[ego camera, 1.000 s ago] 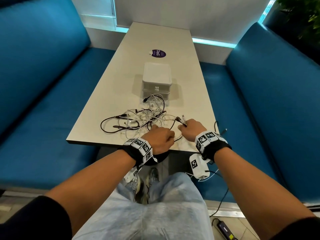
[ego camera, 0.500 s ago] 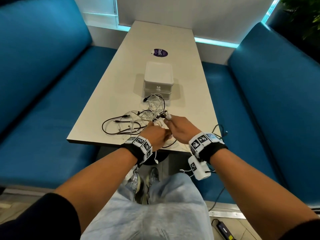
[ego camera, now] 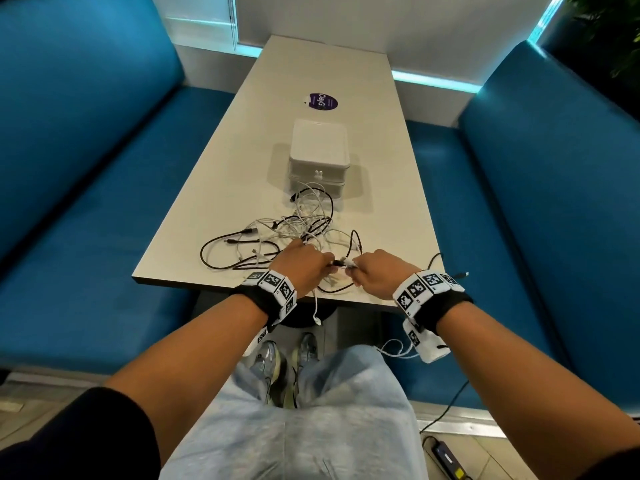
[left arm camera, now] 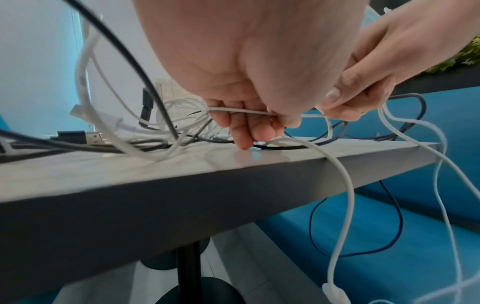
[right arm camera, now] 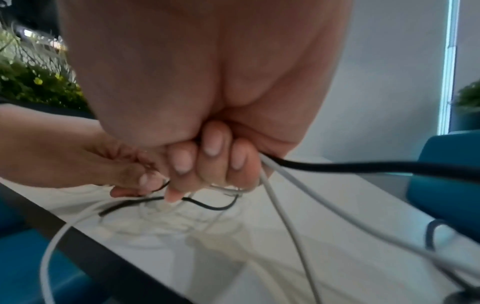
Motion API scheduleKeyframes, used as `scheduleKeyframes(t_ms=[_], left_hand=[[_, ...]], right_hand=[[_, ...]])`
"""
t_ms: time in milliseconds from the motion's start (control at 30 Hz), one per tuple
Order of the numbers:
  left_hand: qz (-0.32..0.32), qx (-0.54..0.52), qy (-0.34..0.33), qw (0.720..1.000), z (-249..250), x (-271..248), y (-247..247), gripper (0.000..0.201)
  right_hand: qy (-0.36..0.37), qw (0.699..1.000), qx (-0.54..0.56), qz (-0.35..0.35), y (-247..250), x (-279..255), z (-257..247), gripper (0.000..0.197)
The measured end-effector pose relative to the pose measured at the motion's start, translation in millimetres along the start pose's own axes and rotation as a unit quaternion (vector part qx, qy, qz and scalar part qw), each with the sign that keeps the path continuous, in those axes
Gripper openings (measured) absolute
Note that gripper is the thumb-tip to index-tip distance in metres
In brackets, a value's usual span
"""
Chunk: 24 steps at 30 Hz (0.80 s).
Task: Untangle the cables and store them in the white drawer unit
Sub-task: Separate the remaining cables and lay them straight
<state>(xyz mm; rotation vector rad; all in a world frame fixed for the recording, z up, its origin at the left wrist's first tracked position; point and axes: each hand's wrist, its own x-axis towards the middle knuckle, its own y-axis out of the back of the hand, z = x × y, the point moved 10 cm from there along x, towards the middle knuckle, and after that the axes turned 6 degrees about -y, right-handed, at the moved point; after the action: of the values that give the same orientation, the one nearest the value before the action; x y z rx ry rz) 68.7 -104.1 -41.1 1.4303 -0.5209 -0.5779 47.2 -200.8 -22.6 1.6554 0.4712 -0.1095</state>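
Note:
A tangle of black and white cables (ego camera: pixel 294 233) lies on the pale table (ego camera: pixel 221 168), just in front of the white drawer unit (ego camera: pixel 318 157), whose drawers look closed. My left hand (ego camera: pixel 304 265) pinches a thin white cable (left arm camera: pixel 239 111) at the table's near edge. My right hand (ego camera: pixel 377 271) faces it a few centimetres away, fingers curled round a bundle of white and black cables (right arm camera: pixel 270 164). A white cable end (left arm camera: pixel 335 294) hangs below the table edge, as do other loops.
Blue bench seats (ego camera: pixel 86 202) flank the table on both sides. A purple round sticker (ego camera: pixel 323 101) sits on the far part of the table. A black table post (left arm camera: pixel 187 273) stands under it, and my knees (ego camera: pixel 287 420) are below the near edge.
My right hand pulled back from the pile toward the near edge and rightward. My left hand stayed near the edge, and the two now hold cable stretched between them.

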Motion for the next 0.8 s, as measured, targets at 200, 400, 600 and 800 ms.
scheduleKeyframes(t_ms=[200,400,600,800], left_hand=[[0.040,0.009,-0.001,0.999,-19,-3,6,0.025],[0.043,-0.033,0.029,0.998,-25,-7,7,0.030],[0.028,-0.060,0.049,0.997,-10,-9,-1,0.060],[0.038,-0.017,0.026,0.999,7,-2,6,0.034]], right_hand=[[-0.077,0.993,-0.075,0.057,18,-10,45,0.038],[-0.195,0.974,-0.052,0.100,29,-18,87,0.034],[-0.147,0.966,0.140,0.162,36,-7,64,0.035],[-0.028,0.978,0.128,0.159,26,-7,13,0.020]])
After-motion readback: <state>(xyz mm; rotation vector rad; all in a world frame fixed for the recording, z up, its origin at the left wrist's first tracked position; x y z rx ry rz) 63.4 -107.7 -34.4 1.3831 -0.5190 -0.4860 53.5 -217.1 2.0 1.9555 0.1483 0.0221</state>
